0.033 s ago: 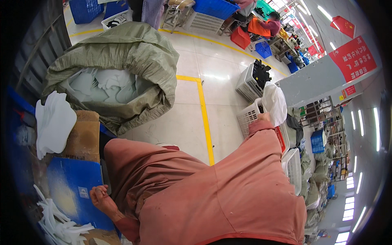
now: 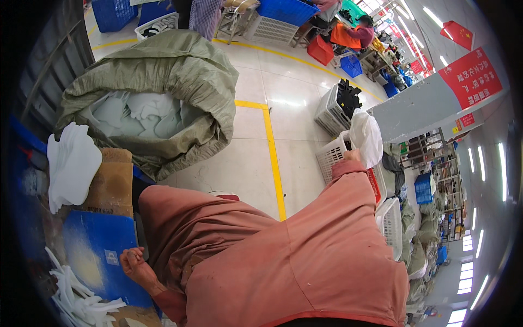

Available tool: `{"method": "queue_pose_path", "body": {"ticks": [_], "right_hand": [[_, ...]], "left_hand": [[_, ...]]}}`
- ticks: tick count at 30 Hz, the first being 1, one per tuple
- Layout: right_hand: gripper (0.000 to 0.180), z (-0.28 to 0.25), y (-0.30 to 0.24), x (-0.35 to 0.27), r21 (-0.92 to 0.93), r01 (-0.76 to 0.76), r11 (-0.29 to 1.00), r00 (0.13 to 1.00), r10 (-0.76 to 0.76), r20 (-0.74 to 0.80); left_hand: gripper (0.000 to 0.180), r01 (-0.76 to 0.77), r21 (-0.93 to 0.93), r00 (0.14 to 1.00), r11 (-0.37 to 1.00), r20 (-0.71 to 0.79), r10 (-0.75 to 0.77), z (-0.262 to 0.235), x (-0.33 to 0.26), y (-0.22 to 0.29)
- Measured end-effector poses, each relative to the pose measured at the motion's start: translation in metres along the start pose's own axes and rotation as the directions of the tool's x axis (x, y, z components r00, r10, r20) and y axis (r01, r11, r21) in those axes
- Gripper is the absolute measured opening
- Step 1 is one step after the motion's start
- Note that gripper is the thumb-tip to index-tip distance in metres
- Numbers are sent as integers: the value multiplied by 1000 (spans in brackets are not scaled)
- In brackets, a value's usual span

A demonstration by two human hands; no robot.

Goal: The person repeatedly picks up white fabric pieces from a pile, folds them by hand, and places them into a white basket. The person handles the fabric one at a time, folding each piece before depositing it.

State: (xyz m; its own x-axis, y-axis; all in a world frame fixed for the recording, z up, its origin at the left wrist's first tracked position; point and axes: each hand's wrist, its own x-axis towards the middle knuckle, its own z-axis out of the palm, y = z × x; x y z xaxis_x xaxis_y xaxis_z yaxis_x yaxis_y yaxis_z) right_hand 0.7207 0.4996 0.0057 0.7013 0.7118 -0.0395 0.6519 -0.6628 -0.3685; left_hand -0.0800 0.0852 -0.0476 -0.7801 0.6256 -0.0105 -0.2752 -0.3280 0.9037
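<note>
factory floor, pale tiles with a yellow painted line (image 2: 272, 158) running away from the near middle, baskets and crates far off. big olive woven sack (image 2: 185, 87) lay open at the far left, its mouth rolled back, probably so the white foam pieces (image 2: 136, 114) inside could be reached from the seat. near left, a blue work surface (image 2: 98, 240) carried a stack of white moulded pieces (image 2: 71, 163) resting against a brown cardboard box (image 2: 111, 182), and a loose heap of thin white strips (image 2: 76, 300) at the near edge.

left hand (image 2: 135, 264) rested on the blue surface, curled into a loose fist; could not tell whether it had anything in it. right hand (image 2: 353, 155) reached out to the right, mostly hidden behind the pink sleeve (image 2: 348, 218), fingers closed on a white plastic bag (image 2: 366, 136) held up over a white slatted basket (image 2: 332, 155), seemingly for loading or emptying. a second basket (image 2: 333, 111), holding dark items, stood just beyond.
</note>
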Motion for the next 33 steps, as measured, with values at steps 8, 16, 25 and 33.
{"method": "queue_pose_path", "body": {"ticks": [8, 16, 25, 33], "right_hand": [[54, 4, -4, 17, 16, -16, 1000, 1000, 16, 13], [51, 6, -13, 20, 46, -29, 999, 999, 27, 43], [48, 19, -15, 20, 89, -68, 994, 993, 59, 97], [45, 71, -46, -6, 141, -86, 986, 943, 36, 330]], "left_hand": [[20, 15, -26, 1000, 1000, -5, -15, -1, -2, -3], [23, 24, -110, 1000, 994, -17, -26, -5, -6, -5], [25, 36, -137, 999, 990, 11, -35, -7, -10, -4], [25, 75, -104, 996, 992, 51, -70, 9, -13, 5]]}}
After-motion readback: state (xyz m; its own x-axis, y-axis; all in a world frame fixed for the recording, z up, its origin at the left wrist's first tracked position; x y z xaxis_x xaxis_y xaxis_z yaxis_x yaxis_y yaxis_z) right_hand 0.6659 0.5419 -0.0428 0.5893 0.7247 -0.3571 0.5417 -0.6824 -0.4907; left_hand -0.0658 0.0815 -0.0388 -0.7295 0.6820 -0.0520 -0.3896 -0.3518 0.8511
